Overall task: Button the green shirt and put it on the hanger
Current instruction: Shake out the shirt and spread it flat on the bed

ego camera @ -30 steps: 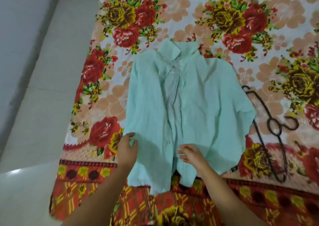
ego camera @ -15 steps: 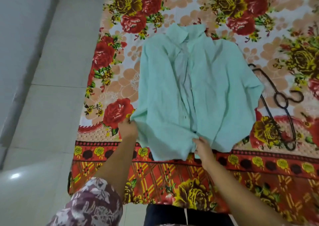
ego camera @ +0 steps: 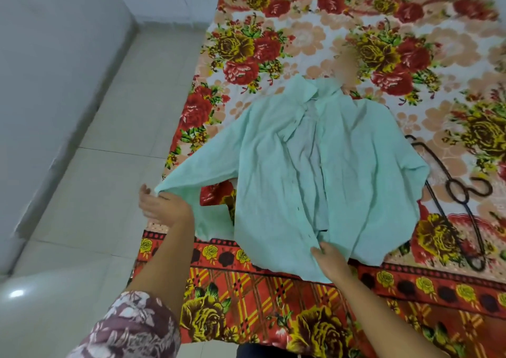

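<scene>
Head view: my left hand [ego camera: 164, 207] pinches the limp, light green shirt [ego camera: 287, 166] by its sleeve, right hand [ego camera: 332, 260] grips the hem; I'd take the placket edges next.

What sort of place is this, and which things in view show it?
Probably a bedroom at home: a red floral patterned bedspread lies beside a pale tiled floor, with a pale green collared shirt and a dark wire hanger lying on it.

floral blanket [ego camera: 301, 43]: spread flat | tiled floor [ego camera: 109, 166]: pale, left | white wall [ego camera: 54, 56]: far left
</scene>
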